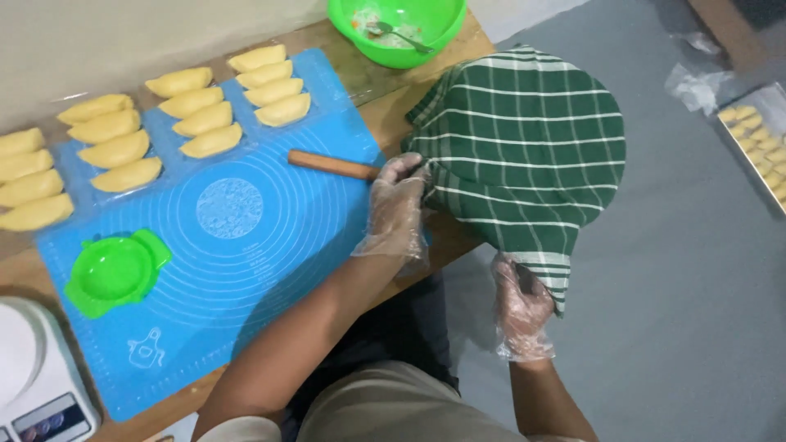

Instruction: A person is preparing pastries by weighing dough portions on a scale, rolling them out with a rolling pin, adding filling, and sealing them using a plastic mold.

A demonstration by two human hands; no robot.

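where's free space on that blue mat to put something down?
The middle of the blue mat is bare, bordered by the pastries above, the green press mould at left and the rolling pin at upper right. The mat's top strip is crowded. Both gloved hands, left and right, grip the green checked cloth.

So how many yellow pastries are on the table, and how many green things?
Yellow half-moon dough pastries: 16
Green plastic bowl: 1
Green plastic pastry press: 1
Green checked cloth: 1
Total: 19
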